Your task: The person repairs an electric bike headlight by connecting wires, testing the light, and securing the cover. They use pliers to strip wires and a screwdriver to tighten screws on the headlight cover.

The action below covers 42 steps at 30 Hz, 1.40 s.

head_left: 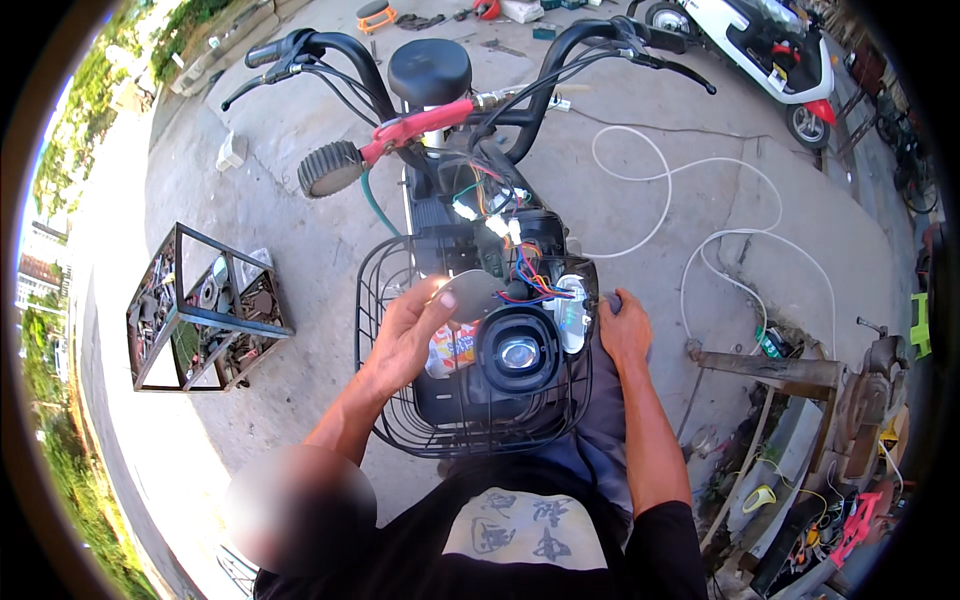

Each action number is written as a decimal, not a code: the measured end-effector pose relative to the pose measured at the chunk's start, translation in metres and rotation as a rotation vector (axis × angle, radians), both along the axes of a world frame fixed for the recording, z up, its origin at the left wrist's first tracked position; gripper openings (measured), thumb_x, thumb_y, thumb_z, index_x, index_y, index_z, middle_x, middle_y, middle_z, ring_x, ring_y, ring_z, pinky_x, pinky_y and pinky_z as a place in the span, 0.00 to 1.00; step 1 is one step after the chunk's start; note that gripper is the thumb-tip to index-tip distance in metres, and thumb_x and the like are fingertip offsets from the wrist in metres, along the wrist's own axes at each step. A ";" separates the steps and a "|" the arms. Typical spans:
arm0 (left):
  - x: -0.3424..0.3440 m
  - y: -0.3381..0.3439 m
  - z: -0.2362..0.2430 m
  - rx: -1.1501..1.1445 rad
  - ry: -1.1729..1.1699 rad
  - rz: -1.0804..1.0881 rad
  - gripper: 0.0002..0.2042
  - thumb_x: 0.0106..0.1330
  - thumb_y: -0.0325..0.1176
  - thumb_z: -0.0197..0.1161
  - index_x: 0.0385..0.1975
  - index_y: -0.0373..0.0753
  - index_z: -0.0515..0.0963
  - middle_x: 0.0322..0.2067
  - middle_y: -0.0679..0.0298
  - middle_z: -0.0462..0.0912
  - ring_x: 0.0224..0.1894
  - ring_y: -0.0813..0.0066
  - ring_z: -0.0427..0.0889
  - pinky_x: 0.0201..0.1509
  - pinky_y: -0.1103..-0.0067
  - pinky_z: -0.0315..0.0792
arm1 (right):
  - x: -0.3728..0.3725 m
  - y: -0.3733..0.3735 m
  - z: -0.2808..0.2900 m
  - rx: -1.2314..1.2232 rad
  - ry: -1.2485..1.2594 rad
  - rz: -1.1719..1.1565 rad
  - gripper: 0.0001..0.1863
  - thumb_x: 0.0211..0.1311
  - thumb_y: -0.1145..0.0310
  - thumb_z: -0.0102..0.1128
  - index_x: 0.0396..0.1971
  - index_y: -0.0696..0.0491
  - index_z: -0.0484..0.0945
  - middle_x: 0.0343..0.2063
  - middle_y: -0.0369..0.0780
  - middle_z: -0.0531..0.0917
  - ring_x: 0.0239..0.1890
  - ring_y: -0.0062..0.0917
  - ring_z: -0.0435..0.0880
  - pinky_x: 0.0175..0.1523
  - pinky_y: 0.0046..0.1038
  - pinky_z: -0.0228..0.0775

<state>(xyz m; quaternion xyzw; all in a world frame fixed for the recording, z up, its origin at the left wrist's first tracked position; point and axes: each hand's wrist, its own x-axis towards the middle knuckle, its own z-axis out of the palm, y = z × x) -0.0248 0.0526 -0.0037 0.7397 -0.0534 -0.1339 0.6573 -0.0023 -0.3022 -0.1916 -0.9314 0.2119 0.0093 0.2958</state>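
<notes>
- Grey rounded plate [470,298]: broad face showing, over the basket [480,450], toward its far edge.
- Black headlight [518,350]: clear lens facing up, nearer the basket's right edge.

Grey concrete ground [320,240] bearing a black two-wheeler [434,212], looped white hose [670,178], metal-framed rack [235,323], orange stool [375,14], white scooter [790,62]

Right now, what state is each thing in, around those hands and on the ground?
Left hand: closed on grey disc
Grey disc: held over basket
Right hand: curled beside basket; grip unclear
Wire basket: upright, lamp inside
Lamp: lens facing up; lit or unlit, unclear
Coloured wires: exposed
Red-bodied tool: lying across handlebars
White hose: loosely looped on ground
White scooter: parked upright
</notes>
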 end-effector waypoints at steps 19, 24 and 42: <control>-0.008 -0.008 0.008 0.011 -0.055 0.028 0.20 0.92 0.44 0.59 0.64 0.33 0.84 0.51 0.66 0.89 0.54 0.81 0.85 0.61 0.76 0.79 | -0.003 0.008 0.001 0.012 -0.100 -0.008 0.30 0.72 0.49 0.71 0.63 0.57 0.88 0.63 0.49 0.90 0.66 0.48 0.87 0.72 0.45 0.78; -0.009 -0.005 0.009 0.009 -0.031 -0.015 0.18 0.92 0.40 0.58 0.66 0.33 0.82 0.52 0.65 0.89 0.56 0.79 0.86 0.63 0.75 0.80 | -0.001 0.006 -0.002 -0.039 -0.116 -0.007 0.29 0.71 0.50 0.72 0.62 0.57 0.89 0.62 0.49 0.90 0.65 0.49 0.88 0.71 0.46 0.78; -0.007 -0.008 0.015 -0.012 -0.018 0.062 0.17 0.91 0.38 0.61 0.65 0.32 0.81 0.48 0.64 0.90 0.48 0.81 0.86 0.56 0.77 0.83 | 0.011 0.015 -0.005 -0.035 -0.085 0.061 0.28 0.72 0.48 0.70 0.59 0.56 0.90 0.59 0.48 0.91 0.64 0.47 0.88 0.69 0.47 0.79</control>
